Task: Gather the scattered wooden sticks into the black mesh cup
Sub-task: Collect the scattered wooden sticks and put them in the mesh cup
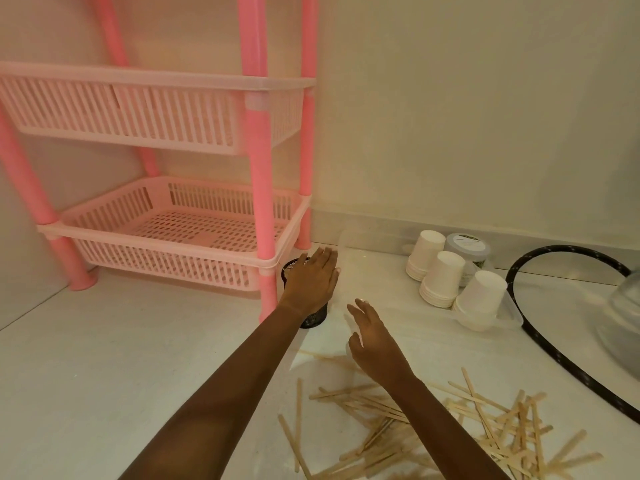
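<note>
Many thin wooden sticks (433,427) lie scattered in a loose pile on the white floor at the lower right. The black mesh cup (317,317) stands upright beside the pink rack's front leg, mostly hidden behind my left hand (311,280). My left hand stretches over the cup with straight fingers and holds nothing. My right hand (375,339) hovers above the near edge of the stick pile, fingers spread and empty, a short way right of the cup.
A pink plastic rack (166,233) with two slatted baskets stands at left. Stacks of upturned white paper cups (446,282) and a lidded tub (467,247) sit by the wall. A black hoop (540,344) curves at right.
</note>
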Available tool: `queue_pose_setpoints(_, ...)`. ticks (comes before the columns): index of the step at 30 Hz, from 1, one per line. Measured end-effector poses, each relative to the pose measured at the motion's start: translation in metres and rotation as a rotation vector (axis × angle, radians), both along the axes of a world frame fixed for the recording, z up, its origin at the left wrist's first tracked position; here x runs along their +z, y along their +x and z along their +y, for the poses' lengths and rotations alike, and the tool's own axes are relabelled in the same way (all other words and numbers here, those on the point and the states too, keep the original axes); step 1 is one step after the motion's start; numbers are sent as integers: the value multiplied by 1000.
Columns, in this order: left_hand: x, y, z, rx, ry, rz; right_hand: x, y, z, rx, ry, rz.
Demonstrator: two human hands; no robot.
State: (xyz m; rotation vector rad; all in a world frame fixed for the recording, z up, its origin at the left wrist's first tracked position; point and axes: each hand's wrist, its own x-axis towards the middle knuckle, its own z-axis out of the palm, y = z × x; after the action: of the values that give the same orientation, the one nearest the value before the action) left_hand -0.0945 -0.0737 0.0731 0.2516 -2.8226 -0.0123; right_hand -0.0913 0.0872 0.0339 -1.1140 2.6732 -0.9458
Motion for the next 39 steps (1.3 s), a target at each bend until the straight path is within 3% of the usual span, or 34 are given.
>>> queue_pose_setpoints(15,-2,11,16,293,102,32,-21,11,39,-22,70,-92)
queue_pose_setpoints(25,0,39,31,-104,313,243,-21,18,64,-8,93,-76)
queue_pose_setpoints(28,-18,62,49,-267,434,43,-19,20,78,-10,107,-30)
queue_pose_setpoints(32,-47,81,64,-261,452,-386,-17,23,98,-9,198,2)
queue_pose_setpoints(35,-57,88,73,-239,440,-493,-16,26,109,32,288,-70)
queue_pose_setpoints(39,-62,93,83,-236,392,-468,-15,32,113,55,397,-112)
